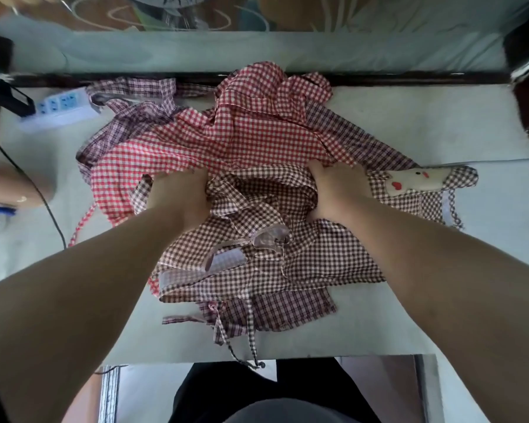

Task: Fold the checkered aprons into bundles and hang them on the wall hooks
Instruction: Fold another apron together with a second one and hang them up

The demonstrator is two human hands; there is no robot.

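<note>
**Kid:** Two hands! What are they holding?

**Helper:** The left hand [177, 193] and the right hand [333, 190] each grab a bunch of the brown apron [303, 254], fingers curled into the cloth. It lies in the middle of the table [440, 132], partly over the red apron [226, 138] on the far side.

**Kid:** How do you fold it well?

**Helper:** I think you pull it off the red one, lay it flat, then tuck the strings [251, 331] inside first.
</note>
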